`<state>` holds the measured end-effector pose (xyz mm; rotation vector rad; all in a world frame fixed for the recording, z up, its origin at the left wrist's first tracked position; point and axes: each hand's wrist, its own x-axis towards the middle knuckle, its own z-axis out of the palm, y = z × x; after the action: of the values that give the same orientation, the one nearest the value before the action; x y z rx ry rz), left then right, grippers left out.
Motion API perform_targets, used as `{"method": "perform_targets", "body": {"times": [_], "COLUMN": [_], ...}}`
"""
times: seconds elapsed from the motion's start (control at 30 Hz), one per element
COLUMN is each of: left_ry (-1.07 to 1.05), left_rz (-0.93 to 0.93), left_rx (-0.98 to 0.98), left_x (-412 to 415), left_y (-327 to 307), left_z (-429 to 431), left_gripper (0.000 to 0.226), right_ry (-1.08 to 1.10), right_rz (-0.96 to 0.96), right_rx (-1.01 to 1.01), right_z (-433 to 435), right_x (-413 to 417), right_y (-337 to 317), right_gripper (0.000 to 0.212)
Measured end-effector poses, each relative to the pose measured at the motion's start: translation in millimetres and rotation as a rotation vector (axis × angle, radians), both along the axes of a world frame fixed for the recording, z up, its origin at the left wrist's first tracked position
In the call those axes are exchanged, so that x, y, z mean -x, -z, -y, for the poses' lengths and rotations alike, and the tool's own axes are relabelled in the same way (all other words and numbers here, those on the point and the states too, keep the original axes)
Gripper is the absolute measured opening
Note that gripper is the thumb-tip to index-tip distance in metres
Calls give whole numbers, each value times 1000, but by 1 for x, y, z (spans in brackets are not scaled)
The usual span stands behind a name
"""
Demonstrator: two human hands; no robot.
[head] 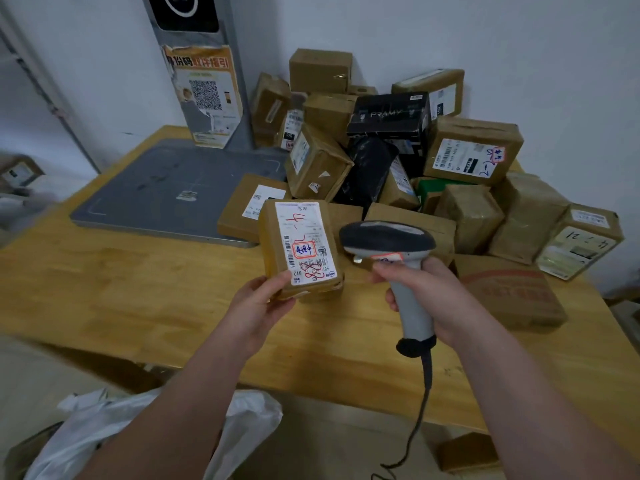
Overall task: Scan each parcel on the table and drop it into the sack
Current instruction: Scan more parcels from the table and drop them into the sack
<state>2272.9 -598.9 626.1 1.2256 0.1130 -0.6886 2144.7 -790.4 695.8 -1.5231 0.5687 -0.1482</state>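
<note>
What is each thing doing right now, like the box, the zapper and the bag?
Small brown cardboard parcel with white label, held off the wooden table by the left hand, label facing the camera.
Grey handheld barcode scanner, gripped by the right hand, head beside the parcel.
White plastic sack, crumpled below the table edge.
Heap of brown and black parcels, piled on the table.

A wooden table set against a white wall.
A flat grey platform lies on it, with an upright grey post behind bearing a torn yellow poster. The floor is pale; the light soft and even.
</note>
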Motion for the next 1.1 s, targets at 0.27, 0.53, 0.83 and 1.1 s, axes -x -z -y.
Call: {"method": "perform_targets", "body": {"times": [0.27,0.53,0.83,1.1], "left_ry": [-78,-56,-32,-61], "left_rz": [4,30,42,48], "left_rx": [2,-161,-215,-227], "left_x": [-13,-26,-32,-34], "left_y": [4,2,4,5], "left_z": [-22,-47,-66,-89], "left_gripper": [43,41,35,35], "right_ry": [-172,-304,-338,-421], "right_rz": [-73,-67,-14,31], "right_rx": [147,431,485,528], "right_z": [-12,-21,-35,-53], "right_x": [-17,-31,-41,-56], "right_y": [-4,-5,-4,-3], "right_gripper": [17,26,26,29]}}
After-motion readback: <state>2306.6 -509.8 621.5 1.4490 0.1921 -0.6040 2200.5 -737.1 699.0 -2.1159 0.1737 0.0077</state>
